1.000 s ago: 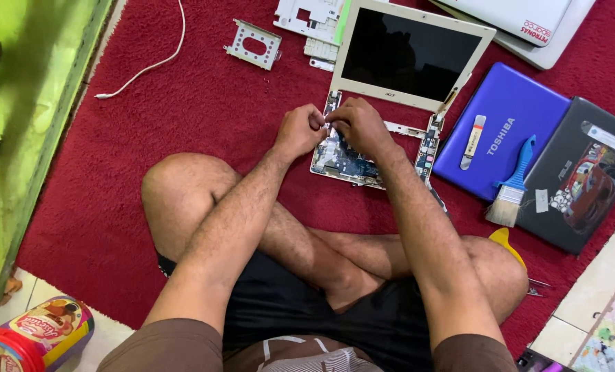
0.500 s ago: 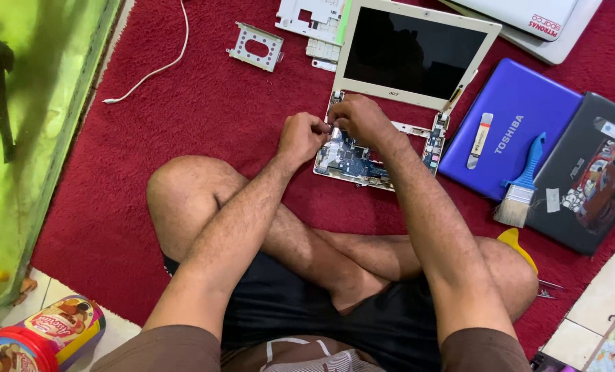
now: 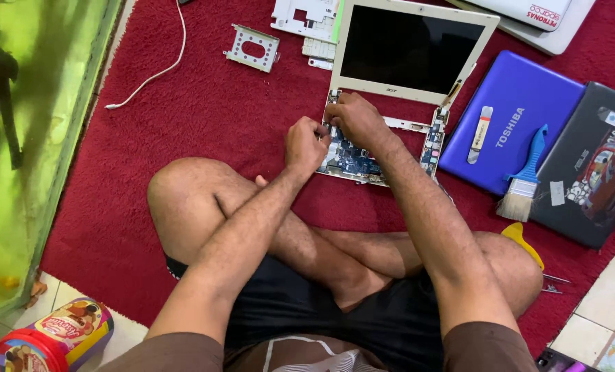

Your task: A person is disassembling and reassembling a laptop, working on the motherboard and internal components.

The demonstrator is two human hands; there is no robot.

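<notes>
A small white laptop lies opened up on the red carpet, its dark screen tilted back and its bare circuit board exposed. My left hand and my right hand are bunched together over the board's left edge, fingers curled and pinching at something too small to make out. My crossed legs sit just in front of the board.
A blue laptop with a white pry tool and a blue-handled brush lies to the right, next to a dark laptop. A metal bracket, white plastic parts and a white cable lie farther off. A green tank runs along the left; a snack tin stands near me.
Both hands stay at the board's left edge with only slight finger movement. The view has shifted a little.
</notes>
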